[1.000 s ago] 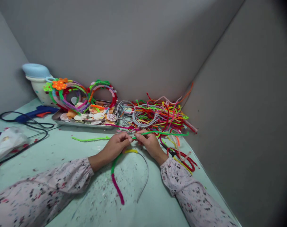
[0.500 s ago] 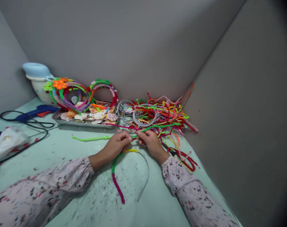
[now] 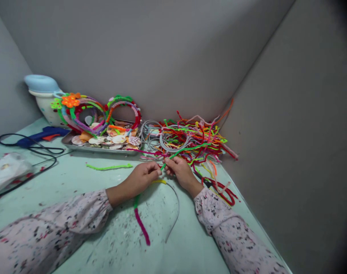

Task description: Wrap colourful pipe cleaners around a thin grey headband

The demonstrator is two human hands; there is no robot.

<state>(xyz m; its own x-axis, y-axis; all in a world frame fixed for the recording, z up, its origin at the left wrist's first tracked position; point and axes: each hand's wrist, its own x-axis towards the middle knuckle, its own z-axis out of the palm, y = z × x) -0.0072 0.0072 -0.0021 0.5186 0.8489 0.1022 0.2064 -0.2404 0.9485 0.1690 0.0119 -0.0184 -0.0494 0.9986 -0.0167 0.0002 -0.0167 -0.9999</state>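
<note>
A green pipe cleaner (image 3: pixel 187 150) is pinched between the fingertips of my left hand (image 3: pixel 140 177) and my right hand (image 3: pixel 180 172). Its free end slants up to the right past my right hand. Just below the hands is a thin headband (image 3: pixel 177 213), its arch partly behind my left hand. Magenta, green and yellow fuzzy wrapping covers its left leg and top, while the right leg is bare grey. A light green pipe cleaner (image 3: pixel 109 167) lies on the table left of my left hand.
Behind my hands are a metal tray (image 3: pixel 104 150) of shells with wrapped headbands (image 3: pixel 124 102), and a heap of pipe cleaners (image 3: pixel 202 133) with grey bare headbands (image 3: pixel 162 142). At left are a blue glue gun (image 3: pixel 39 136), black cord (image 3: pixel 50 154), plastic bag (image 3: pixel 11 171) and lidded container (image 3: pixel 44 97).
The green pipe cleaner now tilts more steeply, its far end having swung up and left. Both hands stay close together, with the left fingers shifted slightly lower along it.
</note>
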